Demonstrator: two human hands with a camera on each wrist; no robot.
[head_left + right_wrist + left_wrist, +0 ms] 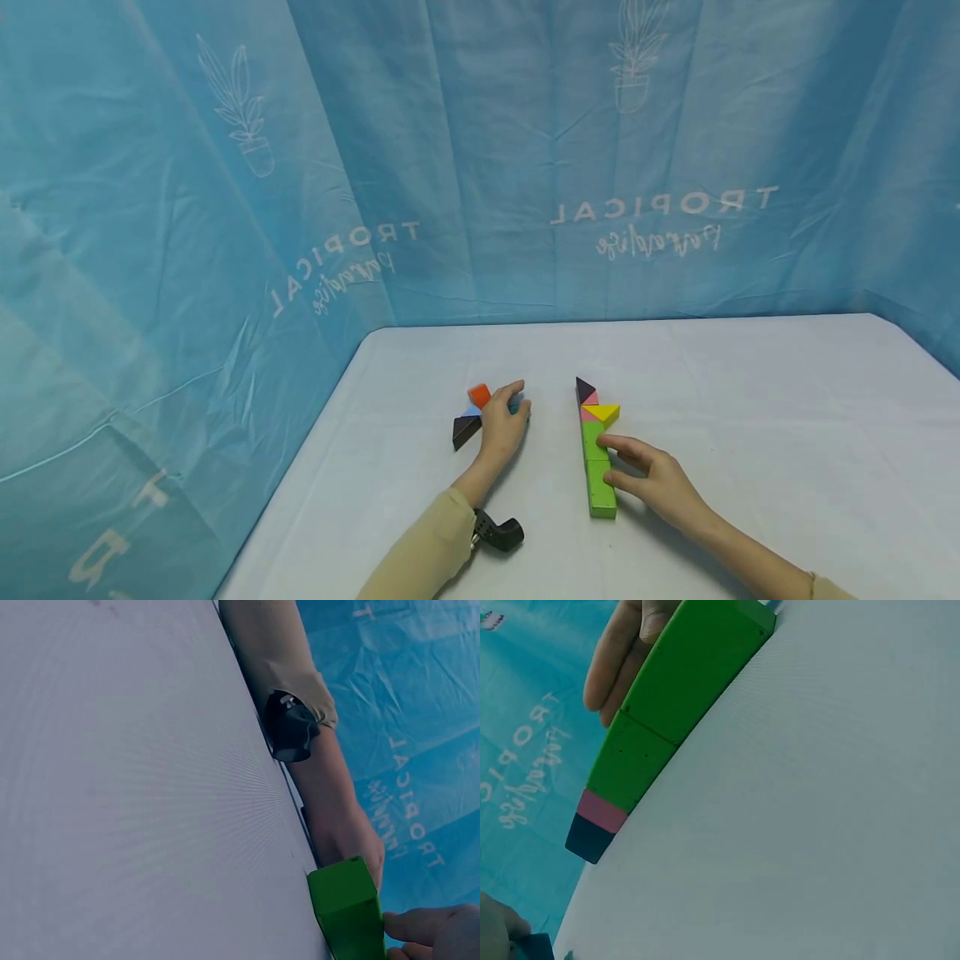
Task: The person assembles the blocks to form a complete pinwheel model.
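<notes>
At the left group of blocks, my left hand [504, 423] has its thumb and fingers around a blue block [514, 406], mostly hidden by the hand. In the left wrist view the dark-looking blue block [534, 947] shows at the fingertips. My right hand [660, 483] is beside a row of blocks, thumb and fingertips touching the right side of two green blocks [597, 442] without wrapping round them. Beyond the green blocks lie pink triangles [591, 399], a yellow triangle [603, 412] jutting right, and a black triangle [584, 389] at the far end.
Near the left hand lie an orange block [478, 395], a black triangular block [465, 431] and a partly covered light blue piece [472, 411]. A white cloth [750, 400] covers the table. Blue printed curtains [487, 167] hang behind and beside it.
</notes>
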